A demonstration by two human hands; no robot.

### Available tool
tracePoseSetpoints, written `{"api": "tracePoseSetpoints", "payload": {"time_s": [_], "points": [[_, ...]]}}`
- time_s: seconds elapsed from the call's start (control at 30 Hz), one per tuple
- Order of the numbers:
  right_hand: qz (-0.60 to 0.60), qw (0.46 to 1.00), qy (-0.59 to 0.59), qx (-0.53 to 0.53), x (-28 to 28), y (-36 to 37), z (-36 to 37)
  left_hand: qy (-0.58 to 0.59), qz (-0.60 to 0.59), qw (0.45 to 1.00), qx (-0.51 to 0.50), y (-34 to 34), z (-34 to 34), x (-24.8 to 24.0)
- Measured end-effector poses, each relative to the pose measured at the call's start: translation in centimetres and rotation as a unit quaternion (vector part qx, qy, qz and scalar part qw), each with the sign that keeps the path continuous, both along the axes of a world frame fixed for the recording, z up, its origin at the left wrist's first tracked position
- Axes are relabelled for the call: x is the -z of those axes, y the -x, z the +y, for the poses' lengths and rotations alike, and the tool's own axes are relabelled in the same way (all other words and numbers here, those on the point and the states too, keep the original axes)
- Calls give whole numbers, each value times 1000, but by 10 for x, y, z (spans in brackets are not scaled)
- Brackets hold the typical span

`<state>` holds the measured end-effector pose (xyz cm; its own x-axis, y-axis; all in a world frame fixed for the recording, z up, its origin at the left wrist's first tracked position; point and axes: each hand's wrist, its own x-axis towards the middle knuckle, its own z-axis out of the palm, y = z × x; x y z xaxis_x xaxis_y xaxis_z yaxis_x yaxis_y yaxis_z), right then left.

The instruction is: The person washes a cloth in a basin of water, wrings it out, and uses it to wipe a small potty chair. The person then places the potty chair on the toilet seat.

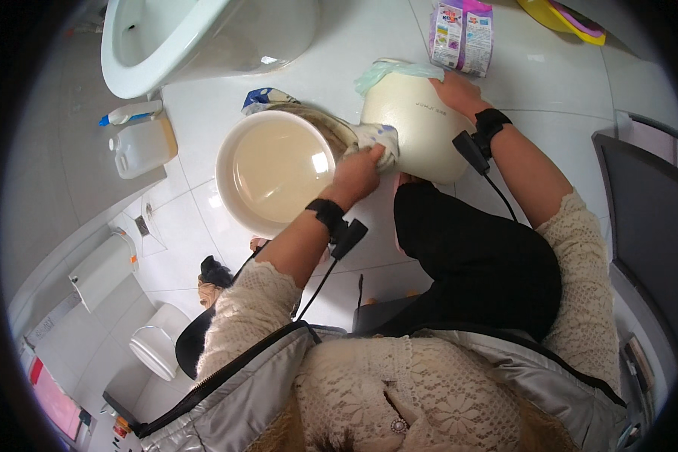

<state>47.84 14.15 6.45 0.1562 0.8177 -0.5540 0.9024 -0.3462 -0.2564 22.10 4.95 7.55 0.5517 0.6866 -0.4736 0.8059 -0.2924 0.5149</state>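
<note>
My left hand is closed around a damp-looking white rag with blue patches, which it presses against the side of a cream trash bin. The bin leans on its side, its mouth turned away from me. A pale green plastic bag lines that mouth and folds over the rim. My right hand grips the bin at the rim's right side, fingers partly hidden behind it. Close to the left forearm stands a round white basin of cloudy water. More bunched patterned cloth lies behind the basin.
A white toilet rises at the far left. Beside it are a plastic jug and a bottle with a blue tip. A purple-and-white packet and a yellow plastic item lie farther back. A small white bucket stands lower left.
</note>
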Motion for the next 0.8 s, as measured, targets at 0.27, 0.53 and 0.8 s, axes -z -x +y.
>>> {"api": "tracePoseSetpoints", "payload": {"time_s": [0.27,0.53,0.8], "points": [[77,996,7,-32,18,-12,5,-26,1,999,23,-52,23,-11],[88,996,17,-9,41,-18,9,-48,0,998,49,-93,34,-7],[70,996,54,-18,23,-13,8,-67,5,995,77,-37,-2,-14]]}}
